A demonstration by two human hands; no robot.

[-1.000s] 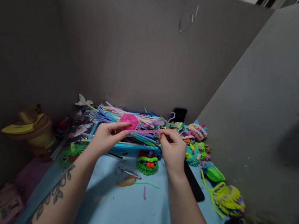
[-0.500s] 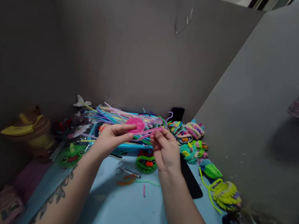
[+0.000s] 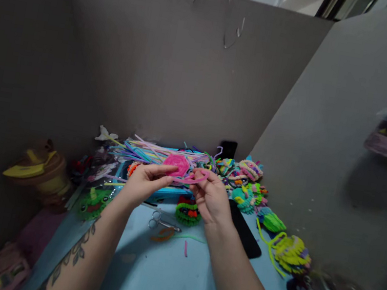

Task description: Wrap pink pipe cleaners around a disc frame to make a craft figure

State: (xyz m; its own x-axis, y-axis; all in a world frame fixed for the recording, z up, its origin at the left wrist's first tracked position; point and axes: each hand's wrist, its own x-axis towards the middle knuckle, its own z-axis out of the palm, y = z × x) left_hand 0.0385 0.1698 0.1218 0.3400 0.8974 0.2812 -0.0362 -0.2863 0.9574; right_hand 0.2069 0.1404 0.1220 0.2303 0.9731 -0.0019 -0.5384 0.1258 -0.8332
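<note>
Between thumb and fingers, my left hand (image 3: 148,181) pinches a flat pink coil of pipe cleaner (image 3: 176,163). A loose pink pipe cleaner strand (image 3: 187,180) runs from the coil toward the right and curves into a loop. My right hand (image 3: 211,195) pinches this strand, its other fingers curled. Both hands are held above the blue cloth, in front of a pile of pipe cleaners (image 3: 148,151). Below them lie scissors (image 3: 163,222), an orange pipe cleaner piece (image 3: 163,235), a short pink piece (image 3: 186,248) and a round green fuzzy figure (image 3: 187,212).
Several colourful fuzzy figures (image 3: 244,198) line the right side, near a dark flat phone-like slab (image 3: 246,233). A yellow fuzzy piece (image 3: 292,253) trails a strand. At left are a green figure (image 3: 95,204) and a brown and yellow pot (image 3: 40,174). Grey panels (image 3: 170,62) enclose the table.
My right hand has shifted slightly left, and the pink strand, straighter before, now bends into a loop by its fingers. The left hand keeps hold of the coil.
</note>
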